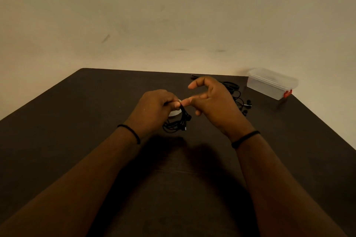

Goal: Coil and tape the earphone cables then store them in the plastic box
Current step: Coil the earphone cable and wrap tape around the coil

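My left hand (156, 107) pinches the top of a coiled black earphone cable (178, 123), whose loops hang down to the dark table (77, 121). My right hand (210, 102) is beside it, one fingertip touching the bundle at the pinch point, the thumb and other fingers spread apart. A white tape roll (174, 113) lies on the table just behind the bundle, mostly hidden by my left hand. A clear plastic box (269, 84) with a lid on and a red clasp stands at the table's far right corner.
More black earphone cables (238, 100) lie loose on the table behind my right hand, between it and the box. A plain wall rises behind the table's far edge.
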`<state>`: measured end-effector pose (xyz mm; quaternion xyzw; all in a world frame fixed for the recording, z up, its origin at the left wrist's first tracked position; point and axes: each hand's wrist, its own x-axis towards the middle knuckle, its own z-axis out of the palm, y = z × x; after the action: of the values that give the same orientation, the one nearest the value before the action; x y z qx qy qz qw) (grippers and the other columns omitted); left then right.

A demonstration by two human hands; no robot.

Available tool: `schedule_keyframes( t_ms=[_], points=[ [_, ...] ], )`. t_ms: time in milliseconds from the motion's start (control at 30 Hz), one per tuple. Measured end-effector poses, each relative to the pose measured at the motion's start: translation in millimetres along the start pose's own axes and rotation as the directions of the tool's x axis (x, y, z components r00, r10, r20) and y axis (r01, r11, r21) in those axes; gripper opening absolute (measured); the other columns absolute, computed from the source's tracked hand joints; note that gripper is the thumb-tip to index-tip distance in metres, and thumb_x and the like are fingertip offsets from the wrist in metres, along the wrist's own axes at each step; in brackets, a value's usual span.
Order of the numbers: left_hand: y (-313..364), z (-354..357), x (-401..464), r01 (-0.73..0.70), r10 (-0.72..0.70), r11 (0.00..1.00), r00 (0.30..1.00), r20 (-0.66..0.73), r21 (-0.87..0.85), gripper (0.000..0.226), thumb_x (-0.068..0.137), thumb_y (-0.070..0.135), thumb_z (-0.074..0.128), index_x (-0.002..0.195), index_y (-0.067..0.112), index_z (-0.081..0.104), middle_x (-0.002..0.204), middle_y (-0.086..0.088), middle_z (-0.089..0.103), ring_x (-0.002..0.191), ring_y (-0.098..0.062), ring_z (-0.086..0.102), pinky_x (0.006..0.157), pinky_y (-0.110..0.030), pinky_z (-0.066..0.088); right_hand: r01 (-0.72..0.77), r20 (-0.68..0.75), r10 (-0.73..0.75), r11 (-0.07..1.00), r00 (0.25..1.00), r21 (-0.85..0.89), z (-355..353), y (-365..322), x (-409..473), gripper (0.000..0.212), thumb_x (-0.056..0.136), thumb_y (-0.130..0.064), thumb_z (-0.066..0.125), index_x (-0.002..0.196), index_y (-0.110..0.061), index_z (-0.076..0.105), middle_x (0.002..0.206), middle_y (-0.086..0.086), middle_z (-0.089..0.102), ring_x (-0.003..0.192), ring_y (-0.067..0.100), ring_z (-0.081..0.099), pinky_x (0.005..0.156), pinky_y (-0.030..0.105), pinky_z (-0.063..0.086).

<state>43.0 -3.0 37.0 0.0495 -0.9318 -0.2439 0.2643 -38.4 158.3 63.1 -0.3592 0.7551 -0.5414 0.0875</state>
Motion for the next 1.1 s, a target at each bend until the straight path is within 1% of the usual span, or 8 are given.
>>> schedule_keyframes(
  t_ms=[100, 233, 433, 733, 800, 900, 967, 1100],
  points=[
    [-1, -1, 0, -0.053, 0.053, 0.999, 0.999, 0.0, 0.001, 0.012, 0.092, 0.018, 0.062, 0.092, 0.018, 0.074, 0.079, 0.012, 0.058, 0.074, -0.002, 0.053, 0.066, -0.009, 0.035, 0.0, -0.003, 0.001, 0.996, 1.0, 0.088, -2, 1, -1, 0.032, 0.083, -0.009, 0.074, 0.107, -0.017, 0.054, 0.083, 0.006, 0.076, 0.057, 0.007, 0.062, 0.053, 0.02, 0.048],
    [-1, -2, 0, -0.115, 0.114, 0.993, 0.993, -0.018, -0.008, 0.011, 0.091, 0.017, 0.063, 0.093, 0.018, 0.074, 0.083, 0.003, 0.064, 0.076, -0.009, 0.057, 0.068, -0.019, 0.043, 0.017, -0.007, -0.017, 0.99, 1.0, 0.139, -4, 0, -3, 0.039, 0.078, -0.01, 0.079, 0.107, -0.016, 0.054, 0.083, 0.007, 0.076, 0.072, 0.015, 0.071, 0.053, 0.015, 0.047],
    [-4, -2, 0, -0.162, 0.162, 0.987, 0.987, -0.018, -0.018, 0.011, 0.091, 0.019, 0.063, 0.094, 0.018, 0.074, 0.084, 0.001, 0.066, 0.078, -0.013, 0.06, 0.069, -0.029, 0.049, 0.039, 0.015, -0.041, 0.99, 0.999, 0.133, -3, 2, -4, 0.047, 0.076, -0.003, 0.08, 0.111, -0.015, 0.051, 0.081, 0.009, 0.075, 0.078, 0.017, 0.074, 0.077, 0.03, 0.059],
    [-4, -1, 1, -0.175, 0.175, 0.984, 0.984, -0.016, -0.016, 0.01, 0.09, 0.015, 0.065, 0.092, 0.016, 0.074, 0.082, 0.002, 0.065, 0.076, -0.014, 0.06, 0.068, -0.026, 0.047, 0.052, 0.018, -0.052, 0.999, 0.998, 0.012, 1, 4, -2, 0.05, 0.075, -0.005, 0.08, 0.108, -0.024, 0.047, 0.081, 0.005, 0.075, 0.074, 0.015, 0.073, 0.076, 0.037, 0.061],
    [-3, -1, 2, -0.174, 0.174, 0.985, 0.985, -0.012, -0.009, 0.01, 0.09, 0.014, 0.064, 0.093, 0.016, 0.074, 0.081, 0.005, 0.063, 0.076, -0.013, 0.059, 0.068, -0.026, 0.047, 0.063, 0.013, -0.063, 0.998, 0.998, -0.02, 2, 4, -2, 0.051, 0.076, -0.006, 0.079, 0.108, -0.024, 0.045, 0.081, 0.005, 0.074, 0.073, 0.014, 0.073, 0.072, 0.034, 0.061],
    [-2, -1, 2, -0.154, 0.154, 0.988, 0.988, 0.0, -0.013, 0.011, 0.091, 0.013, 0.063, 0.093, 0.016, 0.074, 0.083, 0.004, 0.063, 0.077, -0.013, 0.059, 0.07, -0.024, 0.047, 0.103, -0.001, -0.104, 0.989, 0.995, -0.105, 4, 3, -2, 0.05, 0.078, -0.008, 0.078, 0.11, -0.024, 0.043, 0.082, 0.004, 0.073, 0.069, 0.008, 0.071, 0.063, 0.021, 0.055],
    [-2, 0, 1, -0.135, 0.135, 0.99, 0.991, 0.0, -0.027, 0.011, 0.091, 0.014, 0.063, 0.093, 0.015, 0.074, 0.082, 0.006, 0.063, 0.076, -0.008, 0.058, 0.069, -0.018, 0.044, 0.143, -0.007, -0.147, 0.972, 0.989, -0.187, 6, 3, -2, 0.051, 0.078, -0.01, 0.078, 0.111, -0.024, 0.042, 0.081, 0.001, 0.072, 0.068, 0.006, 0.069, 0.062, 0.019, 0.056],
    [0, 0, 1, -0.079, 0.08, 0.995, 0.997, 0.005, -0.061, 0.012, 0.092, 0.015, 0.061, 0.09, 0.014, 0.074, 0.078, 0.01, 0.061, 0.072, 0.0, 0.056, 0.065, -0.006, 0.039, 0.208, -0.033, -0.234, 0.912, 0.972, -0.354, 13, 5, -2, 0.051, 0.079, -0.018, 0.078, 0.11, -0.029, 0.038, 0.079, -0.004, 0.068, 0.065, 0.004, 0.065, 0.063, 0.027, 0.059]
  ],
)
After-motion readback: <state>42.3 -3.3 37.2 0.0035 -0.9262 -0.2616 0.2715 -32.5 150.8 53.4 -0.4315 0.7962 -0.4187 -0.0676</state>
